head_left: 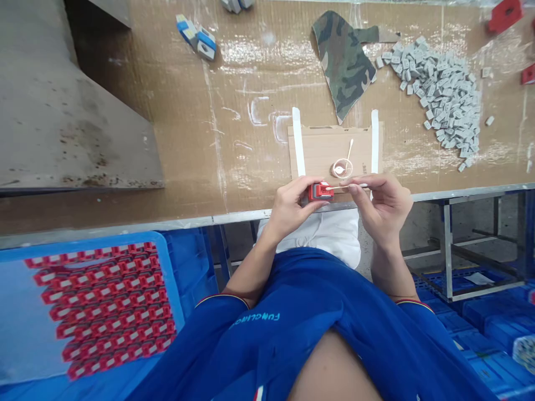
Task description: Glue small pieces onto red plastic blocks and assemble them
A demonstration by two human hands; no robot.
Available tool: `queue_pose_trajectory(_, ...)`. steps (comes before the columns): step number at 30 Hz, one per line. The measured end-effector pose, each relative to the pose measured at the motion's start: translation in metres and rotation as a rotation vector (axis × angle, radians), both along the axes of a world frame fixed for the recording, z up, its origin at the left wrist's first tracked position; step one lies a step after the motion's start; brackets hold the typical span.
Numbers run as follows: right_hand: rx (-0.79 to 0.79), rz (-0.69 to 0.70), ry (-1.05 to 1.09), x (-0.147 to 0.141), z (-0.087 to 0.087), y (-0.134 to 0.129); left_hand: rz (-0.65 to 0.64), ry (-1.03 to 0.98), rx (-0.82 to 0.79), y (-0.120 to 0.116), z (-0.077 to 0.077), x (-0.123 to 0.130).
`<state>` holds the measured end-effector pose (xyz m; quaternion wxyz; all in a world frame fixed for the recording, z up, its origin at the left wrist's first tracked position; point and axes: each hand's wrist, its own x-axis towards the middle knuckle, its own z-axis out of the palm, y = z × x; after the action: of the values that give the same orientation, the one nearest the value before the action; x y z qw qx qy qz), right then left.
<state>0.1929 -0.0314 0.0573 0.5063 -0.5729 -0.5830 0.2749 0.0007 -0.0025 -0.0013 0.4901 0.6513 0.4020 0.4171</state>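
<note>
Between the thumb and fingers of my left hand (291,205) is a small red and grey plastic part (320,191), held over the table's front edge. My right hand (382,201) pinches a cotton swab (340,187) lying nearly level. The swab's left tip touches or almost touches the red part. Just beyond my hands, a small round clear dish (343,168) with something white inside rests on a cardboard sheet (317,147). A second cotton swab (350,149) leans in the dish, pointing away from me.
White tape strips (298,142) run along the cardboard's sides. Behind lie a camouflage cloth (343,58) and a heap of small grey pieces (447,92). Blue-grey parts (196,38) sit at back left. A blue tray (171,278) at lower left carries rows of red parts (111,303). A metal housing (100,122) stands left.
</note>
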Motion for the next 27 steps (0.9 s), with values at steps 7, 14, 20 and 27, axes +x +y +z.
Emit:
queue_pose_trajectory(7,-0.007,0.075,0.011,-0.003,-0.003,0.001,-0.015,0.004,0.029,0.001,0.002,0.0)
queue_pose_trajectory(14,0.066,0.074,-0.094,-0.006,0.0,0.004,-0.002,0.014,0.07,0.002,0.005,0.001)
queue_pose_trajectory(20,0.183,0.087,-0.326,-0.007,0.009,0.007,0.017,0.0,0.135,0.003,0.005,0.003)
queue_pose_trajectory(27,0.158,0.137,-0.469,0.006,0.02,0.004,0.005,0.017,0.134,0.002,0.004,0.002)
